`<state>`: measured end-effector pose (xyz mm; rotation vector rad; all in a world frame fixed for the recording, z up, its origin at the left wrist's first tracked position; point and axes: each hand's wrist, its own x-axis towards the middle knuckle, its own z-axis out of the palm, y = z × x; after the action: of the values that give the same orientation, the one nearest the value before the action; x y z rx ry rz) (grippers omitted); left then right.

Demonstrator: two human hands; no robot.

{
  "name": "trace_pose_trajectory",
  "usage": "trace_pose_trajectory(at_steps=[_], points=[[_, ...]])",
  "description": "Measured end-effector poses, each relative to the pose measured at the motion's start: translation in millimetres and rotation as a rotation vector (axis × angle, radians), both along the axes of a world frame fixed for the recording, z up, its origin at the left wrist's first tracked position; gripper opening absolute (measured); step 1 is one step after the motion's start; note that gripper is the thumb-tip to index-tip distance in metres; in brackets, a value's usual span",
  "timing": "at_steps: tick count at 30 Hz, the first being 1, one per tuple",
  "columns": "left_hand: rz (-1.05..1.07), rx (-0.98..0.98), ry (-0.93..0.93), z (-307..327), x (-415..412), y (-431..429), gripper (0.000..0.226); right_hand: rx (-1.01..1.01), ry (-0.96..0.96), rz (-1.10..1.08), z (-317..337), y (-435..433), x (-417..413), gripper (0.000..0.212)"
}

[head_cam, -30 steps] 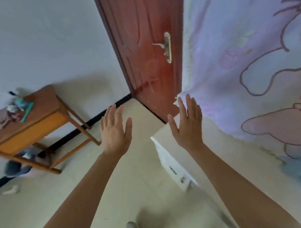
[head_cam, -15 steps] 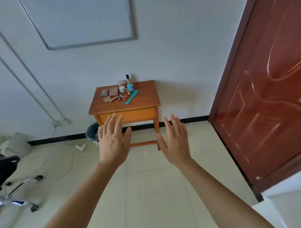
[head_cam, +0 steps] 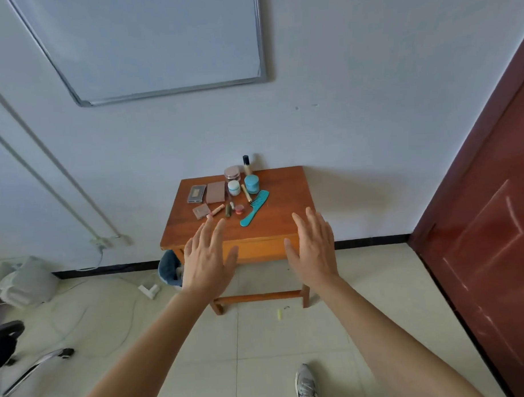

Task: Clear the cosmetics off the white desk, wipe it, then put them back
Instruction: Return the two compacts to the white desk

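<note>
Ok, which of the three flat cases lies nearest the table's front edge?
The smallest case, askew, in front of the grey case and the larger brown case.

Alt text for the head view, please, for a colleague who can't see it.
Open and empty, the left hand and right hand are held out toward a wooden table bearing cosmetics and a teal comb. A whiteboard hangs above; a red door stands at right.
</note>
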<state>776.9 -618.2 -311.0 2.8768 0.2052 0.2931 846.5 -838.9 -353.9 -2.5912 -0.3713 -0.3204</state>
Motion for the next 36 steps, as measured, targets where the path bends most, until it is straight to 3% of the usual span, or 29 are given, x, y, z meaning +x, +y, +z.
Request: trace_pose_trajectory(at_steps=[7, 14, 27, 36], points=[[0.130, -0.057, 0.175, 10.4, 164.6, 54.9, 0.069, -0.044, 0.086, 0.040, 27.0, 52.8, 175.3, 0.061], [0.163, -0.085, 0.289, -22.1, 269.2, 125.2, 0.079, -0.140, 0.212, 0.094, 5.6, 118.8, 275.3, 0.064], [0.097, -0.195, 0.534, -139.0, 412.7, 298.2, 0.058, -0.168, 0.542, 0.067, -59.1, 291.9, 381.5, 0.050], [0.189, -0.085, 0.572, -191.1, 445.7, 304.6, 0.091, -0.263, 0.631, -0.028, -111.9, 364.7, 379.1, 0.056]])
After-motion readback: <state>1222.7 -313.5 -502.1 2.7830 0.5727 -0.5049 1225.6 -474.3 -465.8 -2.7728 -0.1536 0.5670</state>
